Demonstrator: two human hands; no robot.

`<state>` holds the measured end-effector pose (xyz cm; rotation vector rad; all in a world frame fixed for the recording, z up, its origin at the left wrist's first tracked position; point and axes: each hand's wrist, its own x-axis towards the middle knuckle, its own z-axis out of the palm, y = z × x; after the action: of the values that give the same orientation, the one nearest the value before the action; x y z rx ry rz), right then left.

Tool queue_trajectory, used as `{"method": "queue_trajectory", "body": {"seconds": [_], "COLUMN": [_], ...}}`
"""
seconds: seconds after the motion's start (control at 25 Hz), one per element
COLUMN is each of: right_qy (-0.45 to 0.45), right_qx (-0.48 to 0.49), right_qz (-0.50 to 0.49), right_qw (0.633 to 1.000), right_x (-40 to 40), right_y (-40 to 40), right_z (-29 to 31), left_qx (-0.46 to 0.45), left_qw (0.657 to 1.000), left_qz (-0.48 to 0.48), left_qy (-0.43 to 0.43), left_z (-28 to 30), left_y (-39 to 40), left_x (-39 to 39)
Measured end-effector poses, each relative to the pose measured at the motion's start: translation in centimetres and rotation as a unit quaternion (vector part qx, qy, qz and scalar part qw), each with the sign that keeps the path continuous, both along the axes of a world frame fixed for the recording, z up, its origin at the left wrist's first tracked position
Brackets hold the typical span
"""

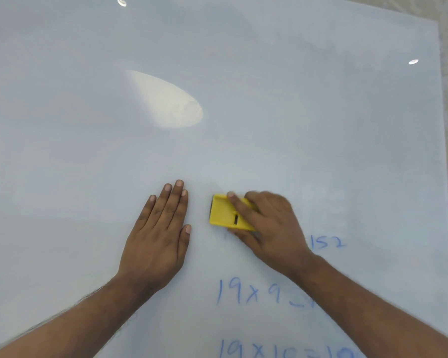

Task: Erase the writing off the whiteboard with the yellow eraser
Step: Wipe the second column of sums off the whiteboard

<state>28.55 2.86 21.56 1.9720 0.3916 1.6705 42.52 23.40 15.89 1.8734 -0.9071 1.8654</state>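
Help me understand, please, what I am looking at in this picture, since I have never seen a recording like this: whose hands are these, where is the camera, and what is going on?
There is no machine here: a person works with two bare hands, and the single picture comes from a wide-angle camera worn on the head, looking forward and down. The large pale surface is a whiteboard, shiny enough to mirror some lights. The left hand lies flat on the board with straight fingers, holding nothing. The right hand grips a yellow eraser and presses it to the board; it looks slightly blurred. Blue handwriting remains nearer the person: sums such as "19 x 9", a "152" beside the right wrist, and a lowest line partly cut off by the picture's edge. The forearm hides part of them. Farther up, the board shows no writing.
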Motion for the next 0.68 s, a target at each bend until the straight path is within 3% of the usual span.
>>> {"method": "queue_trajectory", "body": {"seconds": [0.2,0.48,0.68], "right_qy": [0.067,-0.020,0.057], "right_qx": [-0.114,0.044,-0.043], "right_qz": [-0.019,-0.008,-0.002], "right_qw": [0.991,0.999,0.997], "right_x": [-2.1,-2.4,-1.8], "right_y": [-2.5,-2.8,-2.0], "right_z": [-2.8,1.3,-3.5], "left_qx": [0.005,0.002,0.011], "left_qw": [1.000,1.000,1.000], "left_qz": [0.002,0.001,-0.002], "left_qy": [0.001,0.013,0.014], "left_z": [-0.8,-1.4,-1.5], "left_y": [0.1,-0.6,-0.8], "left_x": [0.0,-0.6,-0.9]}}
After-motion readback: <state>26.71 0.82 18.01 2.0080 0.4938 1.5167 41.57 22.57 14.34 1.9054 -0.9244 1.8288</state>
